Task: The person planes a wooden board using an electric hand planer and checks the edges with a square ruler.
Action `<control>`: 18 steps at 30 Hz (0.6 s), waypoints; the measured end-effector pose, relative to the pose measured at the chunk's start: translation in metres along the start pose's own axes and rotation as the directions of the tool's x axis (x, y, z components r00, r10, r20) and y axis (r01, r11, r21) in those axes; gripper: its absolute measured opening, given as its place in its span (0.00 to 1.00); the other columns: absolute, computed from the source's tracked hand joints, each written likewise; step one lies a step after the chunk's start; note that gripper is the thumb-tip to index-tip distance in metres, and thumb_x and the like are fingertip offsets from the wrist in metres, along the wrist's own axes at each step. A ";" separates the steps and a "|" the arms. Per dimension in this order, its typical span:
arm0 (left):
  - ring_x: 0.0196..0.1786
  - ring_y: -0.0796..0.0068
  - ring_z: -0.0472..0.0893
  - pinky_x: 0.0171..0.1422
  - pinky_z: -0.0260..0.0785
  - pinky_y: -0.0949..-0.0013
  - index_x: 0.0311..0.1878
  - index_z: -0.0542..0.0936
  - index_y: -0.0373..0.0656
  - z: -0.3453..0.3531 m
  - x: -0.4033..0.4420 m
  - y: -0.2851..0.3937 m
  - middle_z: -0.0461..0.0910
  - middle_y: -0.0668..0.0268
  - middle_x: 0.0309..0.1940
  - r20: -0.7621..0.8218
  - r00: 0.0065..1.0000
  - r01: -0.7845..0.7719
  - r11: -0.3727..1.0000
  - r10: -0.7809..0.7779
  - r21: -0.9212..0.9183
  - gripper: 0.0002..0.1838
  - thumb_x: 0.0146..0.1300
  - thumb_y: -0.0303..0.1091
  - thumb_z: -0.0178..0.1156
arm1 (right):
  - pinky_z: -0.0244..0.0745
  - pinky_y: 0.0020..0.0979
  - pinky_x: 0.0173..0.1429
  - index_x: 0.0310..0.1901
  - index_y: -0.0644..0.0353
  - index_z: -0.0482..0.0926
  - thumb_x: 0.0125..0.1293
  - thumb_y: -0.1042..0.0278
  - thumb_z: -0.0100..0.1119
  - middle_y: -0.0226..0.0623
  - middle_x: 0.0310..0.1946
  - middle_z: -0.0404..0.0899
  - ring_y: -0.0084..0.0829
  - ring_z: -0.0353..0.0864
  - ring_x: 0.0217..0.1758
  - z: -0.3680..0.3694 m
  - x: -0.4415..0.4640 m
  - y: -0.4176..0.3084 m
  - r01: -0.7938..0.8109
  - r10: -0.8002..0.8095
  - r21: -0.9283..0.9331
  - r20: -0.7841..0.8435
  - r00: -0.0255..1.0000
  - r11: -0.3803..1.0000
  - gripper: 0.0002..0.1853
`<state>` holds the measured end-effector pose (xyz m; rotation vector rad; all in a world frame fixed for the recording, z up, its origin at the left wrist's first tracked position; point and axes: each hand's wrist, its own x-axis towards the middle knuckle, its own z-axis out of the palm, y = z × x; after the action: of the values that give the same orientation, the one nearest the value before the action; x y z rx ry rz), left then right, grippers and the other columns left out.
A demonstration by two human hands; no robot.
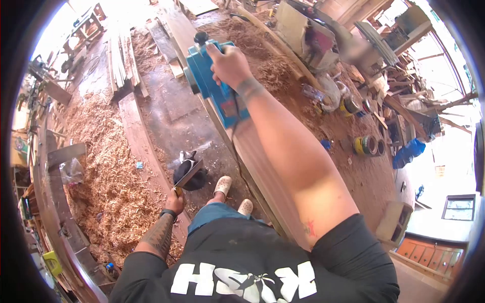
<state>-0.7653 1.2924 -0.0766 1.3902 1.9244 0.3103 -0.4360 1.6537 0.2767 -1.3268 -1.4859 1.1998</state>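
Observation:
My right hand [230,65] is closed around the handle of a blue electric hand planer [214,93], which rests on a long wooden plank [262,156]. The planer has a dark round front knob, and its cord hangs along the plank. Lower on the left, my left hand [175,202] grips a tool with a flat straight blade [192,174] and some yellow at its handle; its exact kind is unclear. Behind that blade, on the floor, is a black-and-white shape [189,164] that looks like a cat, partly hidden.
Wood shavings [111,187] lie in a deep heap at left, beside a long board [139,136]. Stacked strips [118,60] extend farther off. Cans [365,146], a blue plastic item [408,153] and scrap wood stand at right. My feet in clogs [223,186] are beside the plank.

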 end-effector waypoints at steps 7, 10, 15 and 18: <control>0.49 0.65 0.89 0.54 0.83 0.59 0.67 0.73 0.38 0.001 0.047 0.015 0.87 0.56 0.51 -0.187 0.974 -0.051 0.684 -0.125 -0.727 0.17 0.85 0.36 0.58 | 0.67 0.28 0.23 0.43 0.64 0.82 0.76 0.59 0.73 0.29 0.24 0.79 0.19 0.77 0.19 -0.089 -0.156 -0.034 0.028 -0.027 0.122 -0.011 1.000 0.992 0.15; 0.46 0.70 0.84 0.53 0.79 0.58 0.60 0.77 0.40 -0.091 0.028 0.123 0.85 0.64 0.48 -0.336 0.930 -0.264 0.368 -0.147 -0.892 0.12 0.83 0.37 0.59 | 0.70 0.27 0.26 0.50 0.64 0.86 0.75 0.62 0.74 0.28 0.27 0.81 0.17 0.77 0.22 -0.137 -0.264 -0.043 -0.102 0.106 0.110 -0.030 0.994 0.989 0.13; 0.43 0.68 0.83 0.51 0.77 0.61 0.56 0.82 0.41 -0.176 0.041 0.260 0.86 0.66 0.47 -0.147 0.843 -0.061 -0.179 0.518 -0.982 0.11 0.73 0.28 0.65 | 0.74 0.24 0.32 0.59 0.68 0.86 0.72 0.68 0.73 0.27 0.31 0.84 0.16 0.79 0.27 -0.169 -0.402 -0.045 -0.261 0.263 0.036 -0.192 0.946 0.965 0.18; 0.43 0.64 0.85 0.49 0.78 0.62 0.43 0.83 0.39 -0.164 0.004 0.387 0.84 0.61 0.43 0.108 0.751 -0.393 0.573 0.651 -0.720 0.06 0.66 0.24 0.71 | 0.75 0.24 0.33 0.61 0.69 0.85 0.71 0.70 0.73 0.27 0.32 0.85 0.16 0.79 0.28 -0.170 -0.453 -0.056 -0.311 0.307 0.040 -0.317 0.897 0.950 0.20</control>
<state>-0.5973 1.4806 0.2598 1.3591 0.8712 0.8726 -0.2240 1.2293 0.3853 -1.7230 -1.0771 1.1014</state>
